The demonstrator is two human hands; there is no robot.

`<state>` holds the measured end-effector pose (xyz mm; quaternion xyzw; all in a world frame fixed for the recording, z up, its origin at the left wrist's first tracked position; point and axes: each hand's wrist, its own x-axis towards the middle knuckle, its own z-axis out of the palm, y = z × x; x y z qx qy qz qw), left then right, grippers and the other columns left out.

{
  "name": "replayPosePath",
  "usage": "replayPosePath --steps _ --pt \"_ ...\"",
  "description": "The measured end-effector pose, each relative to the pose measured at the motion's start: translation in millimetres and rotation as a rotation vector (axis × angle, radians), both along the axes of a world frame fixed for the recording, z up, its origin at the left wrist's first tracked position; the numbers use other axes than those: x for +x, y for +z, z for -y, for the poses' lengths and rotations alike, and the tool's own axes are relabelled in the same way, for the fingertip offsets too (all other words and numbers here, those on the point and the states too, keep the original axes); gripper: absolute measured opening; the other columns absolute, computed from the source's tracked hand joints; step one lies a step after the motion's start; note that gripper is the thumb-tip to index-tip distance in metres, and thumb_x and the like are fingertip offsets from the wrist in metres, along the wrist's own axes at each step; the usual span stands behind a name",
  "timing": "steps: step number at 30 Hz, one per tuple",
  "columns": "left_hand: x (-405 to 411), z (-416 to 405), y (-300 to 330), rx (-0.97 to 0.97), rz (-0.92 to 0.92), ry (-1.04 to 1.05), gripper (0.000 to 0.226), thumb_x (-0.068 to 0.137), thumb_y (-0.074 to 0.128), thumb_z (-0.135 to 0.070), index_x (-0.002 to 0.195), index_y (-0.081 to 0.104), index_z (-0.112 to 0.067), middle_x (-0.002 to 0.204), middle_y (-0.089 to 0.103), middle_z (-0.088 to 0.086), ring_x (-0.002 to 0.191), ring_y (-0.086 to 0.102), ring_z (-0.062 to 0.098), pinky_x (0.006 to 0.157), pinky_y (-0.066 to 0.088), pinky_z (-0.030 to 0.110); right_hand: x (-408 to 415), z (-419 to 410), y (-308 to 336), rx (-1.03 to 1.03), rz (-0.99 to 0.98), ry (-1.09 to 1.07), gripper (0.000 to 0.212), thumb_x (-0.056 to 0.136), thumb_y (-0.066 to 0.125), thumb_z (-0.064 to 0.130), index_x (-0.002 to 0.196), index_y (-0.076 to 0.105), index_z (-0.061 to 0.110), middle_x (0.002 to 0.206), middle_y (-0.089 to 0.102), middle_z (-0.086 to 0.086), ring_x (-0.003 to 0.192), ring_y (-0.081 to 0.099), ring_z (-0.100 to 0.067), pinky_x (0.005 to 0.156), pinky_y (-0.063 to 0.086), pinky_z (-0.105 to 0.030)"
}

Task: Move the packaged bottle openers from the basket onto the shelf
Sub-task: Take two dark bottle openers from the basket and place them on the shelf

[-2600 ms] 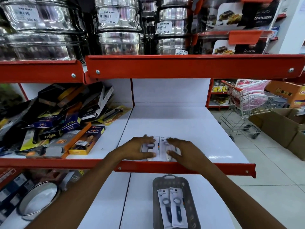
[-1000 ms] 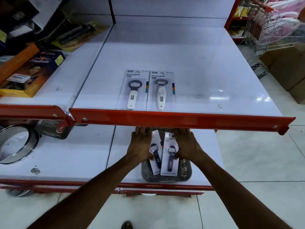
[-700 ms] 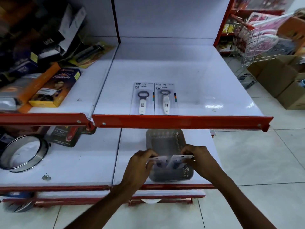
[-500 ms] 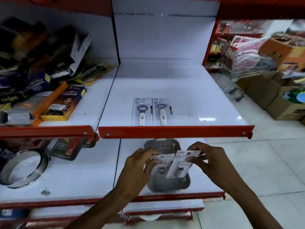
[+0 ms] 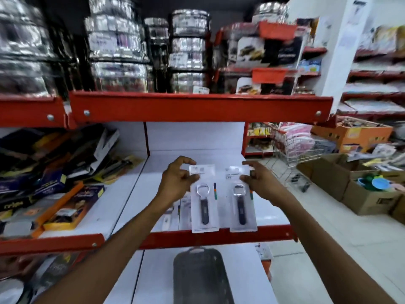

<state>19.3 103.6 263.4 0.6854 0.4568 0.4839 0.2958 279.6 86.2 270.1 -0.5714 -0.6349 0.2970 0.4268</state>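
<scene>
Basket (image 5: 200,275) below shelf (image 5: 219,234) — trolley (image 5: 291,148) right.

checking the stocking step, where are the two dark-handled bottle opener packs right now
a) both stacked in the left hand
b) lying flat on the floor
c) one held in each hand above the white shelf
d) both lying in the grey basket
c: the left hand pinches one pack and the right hand the other pack, above the shelf.

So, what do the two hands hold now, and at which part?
Each holds one packaged bottle opener by the card's top: the left hand one pack, the right hand the other.
</scene>
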Motion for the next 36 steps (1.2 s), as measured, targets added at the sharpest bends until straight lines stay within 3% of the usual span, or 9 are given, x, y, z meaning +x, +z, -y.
replayPosePath --steps 2,6,8,11,15,20,23,27,36 --pt "9 -29 -8 -0.121 0.036 -0.010 0.026 0.081 0.077 -0.007 0.099 0.062 -0.017 0.073 0.065 0.014 0.061 0.059 0.020 0.060 0.058 0.033 0 -22 -7 -0.064 0.004 -0.032 0.035 0.090 0.062 0.011 0.123 0.050 0.015 0.079 0.060 -0.005 0.064 0.052 -0.019 0.061 0.048 -0.031" --pt "26 -64 -33 -0.217 -0.020 0.054 0.025 0.074 0.082 -0.007 0.087 0.066 -0.021 0.092 0.067 0.011 0.076 0.065 0.021 0.069 0.064 0.045 2 -59 -36 -0.187 0.060 -0.034 0.027 0.089 0.063 0.015 0.112 0.047 0.019 0.093 0.061 -0.007 0.078 0.055 -0.021 0.075 0.050 -0.044" --pt "33 -72 -43 -0.208 -0.098 0.089 0.026 0.074 0.083 -0.010 0.094 0.068 -0.016 0.101 0.069 0.011 0.079 0.066 0.020 0.065 0.063 0.035 2 -69 -49 -0.204 0.145 -0.059 0.028 0.089 0.064 0.020 0.109 0.045 0.023 0.108 0.062 -0.011 0.086 0.055 -0.023 0.078 0.051 -0.039" --pt "39 -79 -54 -0.145 -0.279 0.139 0.035 0.071 0.085 -0.017 0.101 0.068 -0.010 0.112 0.071 0.011 0.089 0.069 0.022 0.074 0.054 0.026 1 -69 -58 -0.185 0.326 -0.060 0.043 0.089 0.065 0.026 0.124 0.050 0.006 0.120 0.063 -0.022 0.081 0.056 -0.022 0.069 0.044 -0.027" --pt "36 -75 -62 -0.035 -0.518 0.084 0.044 0.073 0.084 -0.036 0.107 0.065 -0.016 0.117 0.065 0.009 0.113 0.055 0.023 0.088 0.043 0.028 7 -59 -66 -0.109 0.570 -0.046 0.055 0.088 0.064 0.036 0.133 0.048 0.007 0.131 0.053 -0.018 0.113 0.057 -0.032 0.096 0.046 -0.034" --pt "36 -47 -43 -0.099 -0.835 -0.189 0.064 0.069 0.075 -0.065 0.124 0.060 -0.035 0.139 0.057 -0.004 0.131 0.045 0.017 0.106 0.039 0.037 5 -36 -70 0.055 0.593 0.040 0.042 0.093 0.057 0.032 0.132 0.054 0.018 0.142 0.053 -0.003 0.132 0.047 -0.021 0.112 0.037 -0.035" --pt "37 -35 -42 -0.180 -0.933 -0.287 0.072 0.073 0.074 -0.060 0.135 0.053 -0.030 0.153 0.045 -0.004 0.146 0.028 0.017 0.116 0.028 0.040 1 -26 -80 -0.022 0.686 0.154 0.040 0.095 0.053 0.025 0.134 0.051 0.016 0.141 0.055 -0.004 0.126 0.054 -0.024 0.108 0.041 -0.032" --pt "35 -28 -44 -0.189 -0.944 -0.266 0.069 0.077 0.069 -0.061 0.137 0.051 -0.031 0.156 0.039 -0.002 0.147 0.028 0.020 0.116 0.028 0.038 2 -19 -86 -0.032 0.675 0.161 0.031 0.097 0.043 0.024 0.125 0.055 0.018 0.123 0.066 -0.008 0.104 0.065 -0.026 0.092 0.052 -0.034" --pt "37 -16 -47 -0.155 -0.957 -0.249 0.071 0.074 0.070 -0.065 0.135 0.054 -0.032 0.151 0.047 -0.001 0.140 0.039 0.022 0.109 0.035 0.038 3 -9 -82 -0.038 0.636 0.193 0.036 0.097 0.044 0.025 0.131 0.052 0.017 0.127 0.066 -0.008 0.109 0.064 -0.025 0.098 0.051 -0.035"
